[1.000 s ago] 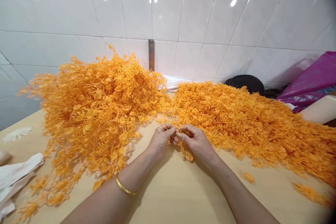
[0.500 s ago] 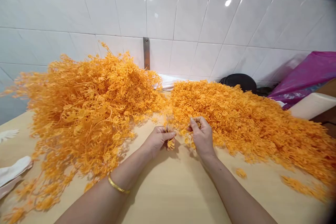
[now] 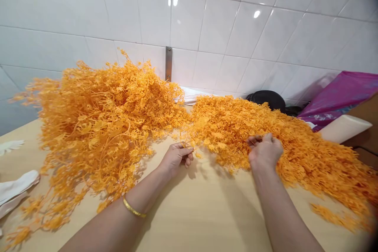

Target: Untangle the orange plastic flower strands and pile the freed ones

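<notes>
My left hand [image 3: 178, 156] is closed in a pinch over the middle of the table, holding the thin stem of an orange plastic flower sprig [image 3: 189, 144]. Off to the right, my right hand [image 3: 265, 151] hovers at the near side of a heap of orange plastic flower pieces [image 3: 236, 122]. Its fingers are curled, and whatever they hold is hidden by the hand. On the left rises a taller, tangled pile of stemmed orange plastic flowers [image 3: 109, 118]. Between the piles, near the left hand, some orange pieces look blurred.
A pale wooden table [image 3: 201, 212] meets a white tiled wall [image 3: 189, 19] with a metal bracket [image 3: 168, 63]. White gloves [image 3: 17, 187] lie at left. At the back right are a black case [image 3: 267, 99], purple fabric [image 3: 333, 94] and a cream-coloured roll [image 3: 345, 128].
My right hand has moved right, away from the left hand, over the right heap. The left hand keeps its pinch in nearly the same place. The view has shifted slightly.
</notes>
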`<action>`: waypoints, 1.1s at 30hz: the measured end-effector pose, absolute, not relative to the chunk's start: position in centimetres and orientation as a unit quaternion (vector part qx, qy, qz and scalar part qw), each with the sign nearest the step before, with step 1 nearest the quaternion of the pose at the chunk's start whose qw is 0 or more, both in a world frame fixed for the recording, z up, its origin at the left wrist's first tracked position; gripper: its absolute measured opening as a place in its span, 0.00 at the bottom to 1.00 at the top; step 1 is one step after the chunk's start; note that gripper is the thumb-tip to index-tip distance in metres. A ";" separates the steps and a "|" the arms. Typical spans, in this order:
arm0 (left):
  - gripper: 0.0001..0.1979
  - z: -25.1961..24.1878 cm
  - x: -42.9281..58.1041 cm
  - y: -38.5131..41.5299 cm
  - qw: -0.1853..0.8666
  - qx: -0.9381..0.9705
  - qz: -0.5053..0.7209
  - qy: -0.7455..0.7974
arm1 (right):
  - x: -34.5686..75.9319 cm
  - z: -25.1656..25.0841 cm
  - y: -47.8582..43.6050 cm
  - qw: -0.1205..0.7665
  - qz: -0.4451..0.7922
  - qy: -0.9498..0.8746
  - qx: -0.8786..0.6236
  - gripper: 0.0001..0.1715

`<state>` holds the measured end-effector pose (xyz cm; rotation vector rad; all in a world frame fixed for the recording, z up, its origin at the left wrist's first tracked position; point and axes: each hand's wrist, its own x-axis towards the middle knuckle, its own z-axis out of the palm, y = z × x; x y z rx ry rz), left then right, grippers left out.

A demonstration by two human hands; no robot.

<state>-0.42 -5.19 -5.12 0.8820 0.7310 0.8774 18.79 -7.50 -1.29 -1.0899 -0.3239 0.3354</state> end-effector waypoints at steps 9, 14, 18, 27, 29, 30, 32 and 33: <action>0.03 -5.4 -0.7 -4.3 0.801 0.298 0.424 0.299 | 17.2 -2.2 -7.4 0.758 0.272 -0.328 -0.493 0.14; 0.05 -5.6 -0.6 -4.7 0.784 0.348 0.429 0.285 | 16.6 -1.7 -8.2 0.717 0.393 -0.351 -0.456 0.13; 0.06 -5.9 -0.5 -4.9 0.773 0.375 0.430 0.278 | 15.6 -1.4 -8.5 0.665 0.412 -0.369 -0.502 0.17; 0.07 -5.3 -0.7 -4.7 0.802 0.294 0.439 0.280 | 14.6 -2.3 -8.6 0.613 0.422 -0.441 -0.501 0.13; 0.13 -4.9 -1.0 -4.6 0.832 0.206 0.444 0.262 | 14.1 -2.6 -8.6 0.613 0.428 -0.448 -0.490 0.13; 0.17 -4.8 -1.1 -4.5 0.844 0.174 0.443 0.247 | 13.8 -2.8 -8.6 0.613 0.430 -0.449 -0.487 0.14; 0.23 -4.6 -1.1 -4.6 0.865 0.150 0.425 0.220 | 13.3 -3.1 -8.6 0.611 0.433 -0.449 -0.487 0.14; 0.24 -4.6 -1.1 -4.7 0.872 0.151 0.411 0.216 | 13.0 -3.2 -8.7 0.611 0.434 -0.450 -0.486 0.14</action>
